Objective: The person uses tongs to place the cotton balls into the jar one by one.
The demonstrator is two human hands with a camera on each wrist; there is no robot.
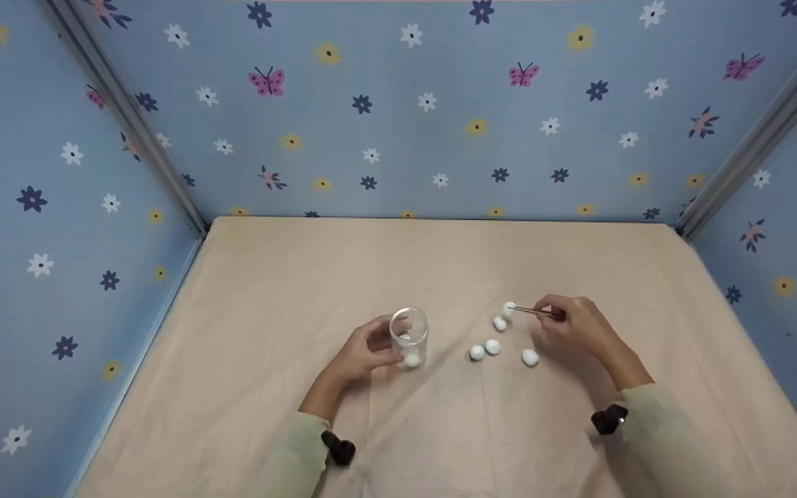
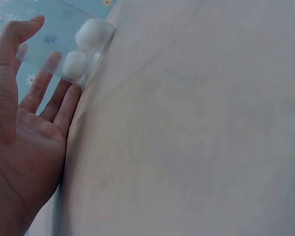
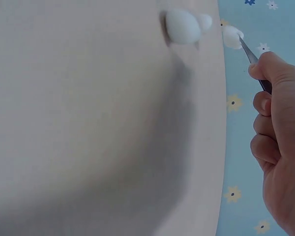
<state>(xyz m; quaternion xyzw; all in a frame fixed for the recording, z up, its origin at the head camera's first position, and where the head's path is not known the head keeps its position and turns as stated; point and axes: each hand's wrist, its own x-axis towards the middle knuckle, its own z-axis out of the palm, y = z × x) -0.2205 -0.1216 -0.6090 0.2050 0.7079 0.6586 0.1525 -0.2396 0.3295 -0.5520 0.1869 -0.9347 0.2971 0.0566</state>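
Note:
My left hand [image 1: 364, 353] holds a clear cup [image 1: 409, 325] upright on the cloth, thumb on one side and fingers on the other. White cotton balls [image 2: 91, 34] lie at the cup's bottom. In my right hand [image 1: 575, 325] is a pair of tweezers [image 3: 250, 51], gripped with curled fingers. The tweezers' tips pinch a cotton ball [image 3: 232, 37], which appears raised off the table in the right wrist view. Just below it in the head view sits a loose cotton ball [image 1: 500, 324]. Two more cotton balls [image 1: 492, 347] lie side by side between the hands, and another cotton ball [image 1: 530, 357] lies apart.
A beige cloth [image 1: 301, 270] covers the table. Flower-patterned blue panels [image 1: 398, 152] stand behind it and at both sides, with metal posts [image 1: 142, 138] at the back corners. Dark wrist devices [image 1: 338, 448] sit at both sleeves.

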